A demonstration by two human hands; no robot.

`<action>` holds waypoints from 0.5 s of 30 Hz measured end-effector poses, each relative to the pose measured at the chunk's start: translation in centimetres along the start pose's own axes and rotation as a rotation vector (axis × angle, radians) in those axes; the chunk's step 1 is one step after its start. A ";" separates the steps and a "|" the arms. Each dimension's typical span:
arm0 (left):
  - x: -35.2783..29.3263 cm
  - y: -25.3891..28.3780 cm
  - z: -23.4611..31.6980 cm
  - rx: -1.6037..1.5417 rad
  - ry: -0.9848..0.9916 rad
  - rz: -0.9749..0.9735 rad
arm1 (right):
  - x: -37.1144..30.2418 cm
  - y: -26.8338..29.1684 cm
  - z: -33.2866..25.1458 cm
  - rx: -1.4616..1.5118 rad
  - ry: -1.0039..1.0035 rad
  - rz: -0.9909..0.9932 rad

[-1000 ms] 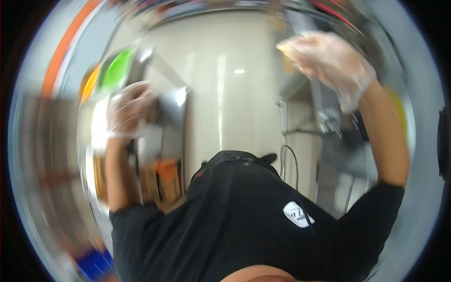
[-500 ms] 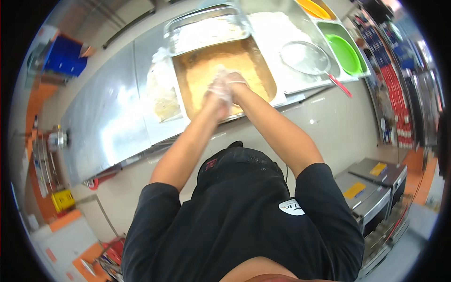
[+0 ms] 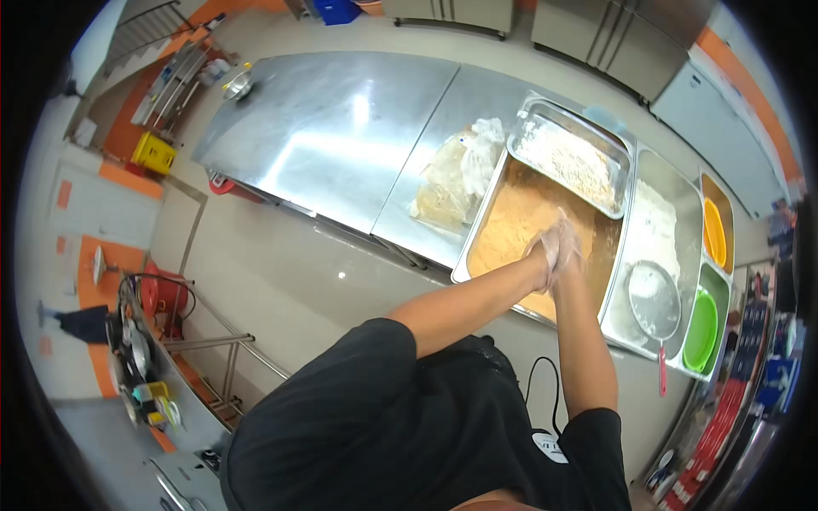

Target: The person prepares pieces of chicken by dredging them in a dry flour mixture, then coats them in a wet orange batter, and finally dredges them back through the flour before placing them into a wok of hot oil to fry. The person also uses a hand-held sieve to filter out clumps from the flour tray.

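My left hand (image 3: 544,245) and my right hand (image 3: 568,249), both in clear plastic gloves, are pressed together above a deep metal tray (image 3: 464,261). Orange-tan powder (image 3: 511,213) covers much of the tray's bottom. The fingers look closed against each other; whatever lies between the palms is hidden. A smaller metal pan (image 3: 521,134) holding pale, crumbly flakes rests across the tray's far end. Beside the tray on the left sits a clear plastic bag (image 3: 452,183) with something yellowish inside.
On the right, white flour (image 3: 654,221) fills part of another tray, where a round sieve (image 3: 654,298) with a red handle rests. An orange bowl (image 3: 714,230) and a green bowl (image 3: 701,330) stand in small pans beyond. The steel table (image 3: 341,128) stretches left, with a metal bowl (image 3: 239,85) at its far corner.
My view has swung leftward, so the trays now appear farther right and more of the steel table shows. My hands remain together over the powder.
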State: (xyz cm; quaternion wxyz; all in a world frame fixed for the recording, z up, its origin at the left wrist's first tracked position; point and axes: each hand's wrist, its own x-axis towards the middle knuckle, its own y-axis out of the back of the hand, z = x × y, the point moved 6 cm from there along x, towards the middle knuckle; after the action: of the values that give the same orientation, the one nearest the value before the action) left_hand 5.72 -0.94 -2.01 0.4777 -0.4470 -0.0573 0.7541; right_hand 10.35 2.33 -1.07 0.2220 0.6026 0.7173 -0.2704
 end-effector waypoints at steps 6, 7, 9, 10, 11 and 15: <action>-3.5 0.1 2.6 -0.024 0.075 0.072 | -3.2 -1.4 -1.1 0.155 0.060 -0.093; -4.2 -1.6 2.6 0.050 0.028 -0.113 | -3.3 -2.3 -0.5 0.238 -0.050 -0.132; 2.5 4.4 1.5 0.039 0.076 0.106 | 2.6 0.8 0.5 0.400 -0.273 -0.755; 5.2 6.1 0.5 0.063 0.154 0.299 | 5.2 3.7 0.7 0.405 -0.378 -1.026; 5.1 4.7 -0.8 0.103 0.207 0.273 | 7.4 3.9 2.2 -0.092 0.066 -0.418; 2.0 0.4 1.9 0.006 -0.179 -0.383 | 1.0 -2.4 -1.0 0.140 0.032 -0.218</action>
State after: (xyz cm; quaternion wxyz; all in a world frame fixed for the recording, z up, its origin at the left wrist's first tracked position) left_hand 3.75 0.98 -2.32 0.6068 -0.3579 -0.1811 0.6862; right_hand 7.84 3.47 -0.67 0.1375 0.5393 0.7614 -0.3325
